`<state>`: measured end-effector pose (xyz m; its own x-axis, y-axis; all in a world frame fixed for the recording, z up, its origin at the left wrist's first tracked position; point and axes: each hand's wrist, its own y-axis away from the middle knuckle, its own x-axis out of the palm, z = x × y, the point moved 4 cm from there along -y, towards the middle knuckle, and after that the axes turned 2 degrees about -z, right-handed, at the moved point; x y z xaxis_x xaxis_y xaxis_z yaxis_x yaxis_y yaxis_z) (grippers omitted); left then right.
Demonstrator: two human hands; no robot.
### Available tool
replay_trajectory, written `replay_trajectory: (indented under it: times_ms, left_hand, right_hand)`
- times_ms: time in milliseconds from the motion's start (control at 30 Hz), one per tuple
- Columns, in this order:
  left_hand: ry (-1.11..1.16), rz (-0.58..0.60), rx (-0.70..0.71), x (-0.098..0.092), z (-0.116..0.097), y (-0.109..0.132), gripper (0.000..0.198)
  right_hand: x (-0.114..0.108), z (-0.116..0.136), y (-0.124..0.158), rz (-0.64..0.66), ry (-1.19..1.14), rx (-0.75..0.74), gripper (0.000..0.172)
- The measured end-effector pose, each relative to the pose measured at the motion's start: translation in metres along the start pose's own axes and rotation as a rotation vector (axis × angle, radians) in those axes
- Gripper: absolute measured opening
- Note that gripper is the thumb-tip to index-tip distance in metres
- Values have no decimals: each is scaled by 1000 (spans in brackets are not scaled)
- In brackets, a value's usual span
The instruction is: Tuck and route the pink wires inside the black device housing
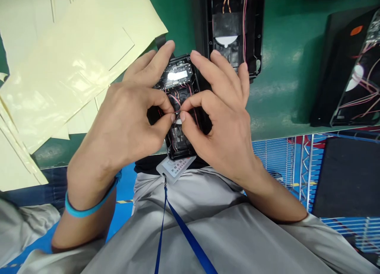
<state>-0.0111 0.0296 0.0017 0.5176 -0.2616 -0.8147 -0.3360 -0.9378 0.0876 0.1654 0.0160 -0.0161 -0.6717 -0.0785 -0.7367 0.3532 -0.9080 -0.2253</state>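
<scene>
left hand (127, 114) and right hand (227, 116) are pinching thin wires (177, 101), apparently steadying them over the open housing (181, 152).

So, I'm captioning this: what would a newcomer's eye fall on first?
Probably the left hand and right hand at the centre, pinching thin wires over an open black device. Next, pale yellow sheets on the green table at upper left. Then the blue lanyard down the grey shirt at the bottom.
</scene>
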Motion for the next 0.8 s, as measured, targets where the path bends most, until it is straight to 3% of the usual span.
replay_trajectory:
  times_ms: [167,267,433,800]
  left_hand:
    - [-8,-9,21,1,0,0,20]
    - [-13,-23,42,0,0,1,21]
    - [-67,-27,94,0,1,1,25]
    - [-65,-34,76,0,-1,-1,19]
  right_hand:
    - [-9,2,8,-45,0,-12,12]
    - [-15,7,19,-94,-36,-170,8]
    - [-9,9,38,14,-27,-388,12]
    - [-2,3,41,63,-35,-372,17]
